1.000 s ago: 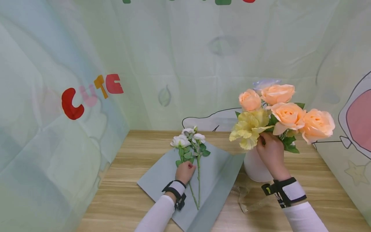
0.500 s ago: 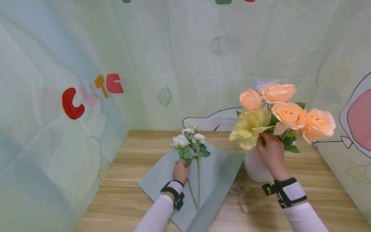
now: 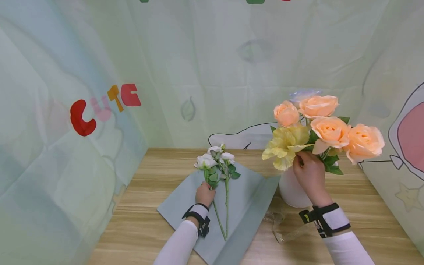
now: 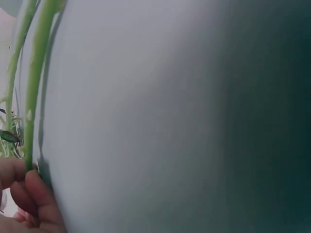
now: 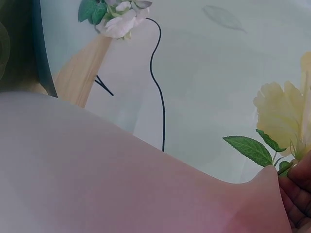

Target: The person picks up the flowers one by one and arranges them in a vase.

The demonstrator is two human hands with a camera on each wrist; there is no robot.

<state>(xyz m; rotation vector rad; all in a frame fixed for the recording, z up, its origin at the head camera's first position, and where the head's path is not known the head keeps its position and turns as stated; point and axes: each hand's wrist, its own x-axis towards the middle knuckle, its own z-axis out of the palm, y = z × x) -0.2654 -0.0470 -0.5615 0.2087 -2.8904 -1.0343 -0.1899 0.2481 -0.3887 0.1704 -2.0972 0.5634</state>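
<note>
My left hand (image 3: 205,194) pinches the green stem (image 4: 36,87) of a white flower (image 3: 206,161) lying on grey-blue wrapping paper (image 3: 180,209). A second white-flowered stem (image 3: 227,206) lies just right of it. My right hand (image 3: 310,175) is at the mouth of a white vase (image 3: 293,189), with its fingers (image 5: 299,191) holding the stem just below a yellow flower (image 3: 286,145). Peach roses (image 3: 330,131) and a pale blue flower (image 3: 304,95) stand above the vase. The lower ends of the vase's stems are hidden.
A clear ribbon-like strip (image 3: 293,233) lies on the wooden table (image 3: 132,221) in front of the vase. Printed curtains (image 3: 225,81) enclose the table at the back and sides. The paper's folded right edge (image 3: 253,221) reaches close to the vase.
My left hand has shifted slightly left and up along the white flower's stem, and its fingers now pinch it. The right hand has stayed at the yellow flower.
</note>
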